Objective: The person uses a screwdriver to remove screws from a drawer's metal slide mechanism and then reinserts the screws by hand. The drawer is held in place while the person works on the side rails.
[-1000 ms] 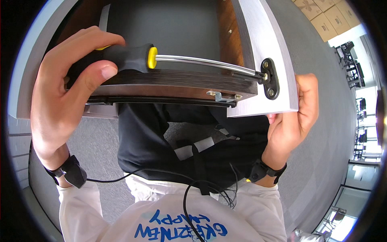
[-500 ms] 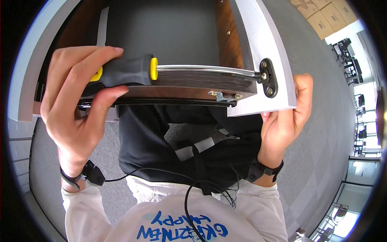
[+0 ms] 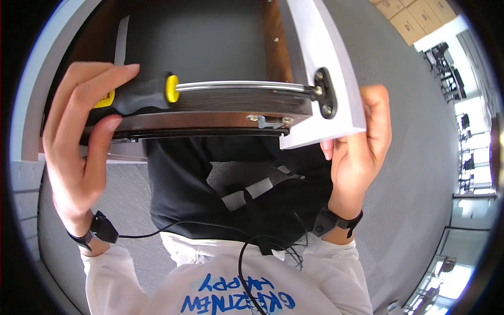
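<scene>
My left hand (image 3: 73, 142) is wrapped round the dark grey and yellow handle of a screwdriver (image 3: 144, 95), thumb below and fingers above. The steel shaft lies level across the drawer (image 3: 205, 44), over its dark wooden side. Its tip meets a screw in a black oval plate (image 3: 327, 100) on the inner face of the white drawer front (image 3: 346, 113). My right hand (image 3: 362, 147) grips the lower edge of that front from outside, its fingers partly hidden behind the panel. A small metal bracket with screws (image 3: 270, 122) sits at the corner of the drawer side.
A black slide rail (image 3: 210, 132) runs along the drawer side. A white cabinet edge (image 3: 31, 115) stands at the left. A black cable (image 3: 152, 234) trails from my left wrist across my lap. Cardboard boxes (image 3: 415, 23) and chairs (image 3: 443, 65) are far right.
The drawer, screwdriver and both hands have shifted left, closer to the cabinet edge. My left fingers sit slightly farther back on the handle. The tip stays at the black plate.
</scene>
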Tool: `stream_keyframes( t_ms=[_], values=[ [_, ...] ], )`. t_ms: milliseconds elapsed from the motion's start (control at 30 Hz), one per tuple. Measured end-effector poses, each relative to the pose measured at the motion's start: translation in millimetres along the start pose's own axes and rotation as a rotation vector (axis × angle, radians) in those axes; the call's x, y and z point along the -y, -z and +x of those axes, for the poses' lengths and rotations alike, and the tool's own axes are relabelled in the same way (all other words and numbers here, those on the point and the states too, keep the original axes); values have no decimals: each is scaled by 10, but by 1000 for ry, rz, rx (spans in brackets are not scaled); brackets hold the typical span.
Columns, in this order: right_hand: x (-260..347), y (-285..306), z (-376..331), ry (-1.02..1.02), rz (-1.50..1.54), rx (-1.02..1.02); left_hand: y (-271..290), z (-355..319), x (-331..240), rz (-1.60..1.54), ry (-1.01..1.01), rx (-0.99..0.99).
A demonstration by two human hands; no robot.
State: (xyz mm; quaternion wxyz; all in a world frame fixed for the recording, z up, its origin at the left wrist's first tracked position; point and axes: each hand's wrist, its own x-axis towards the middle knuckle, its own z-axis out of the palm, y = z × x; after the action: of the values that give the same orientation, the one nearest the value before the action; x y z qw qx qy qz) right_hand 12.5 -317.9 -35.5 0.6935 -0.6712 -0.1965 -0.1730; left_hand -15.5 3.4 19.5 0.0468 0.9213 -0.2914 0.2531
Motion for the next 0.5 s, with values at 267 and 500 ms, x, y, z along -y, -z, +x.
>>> stream_keyframes(
  t_ms=[267, 500],
  values=[
    [-26, 2, -46, 15, -11, -62, 130, 53, 159, -153, -40, 141],
    [-2, 33, -40, 34, -82, -51, 56, 36, 159, -267, 6, 151]
  ],
)
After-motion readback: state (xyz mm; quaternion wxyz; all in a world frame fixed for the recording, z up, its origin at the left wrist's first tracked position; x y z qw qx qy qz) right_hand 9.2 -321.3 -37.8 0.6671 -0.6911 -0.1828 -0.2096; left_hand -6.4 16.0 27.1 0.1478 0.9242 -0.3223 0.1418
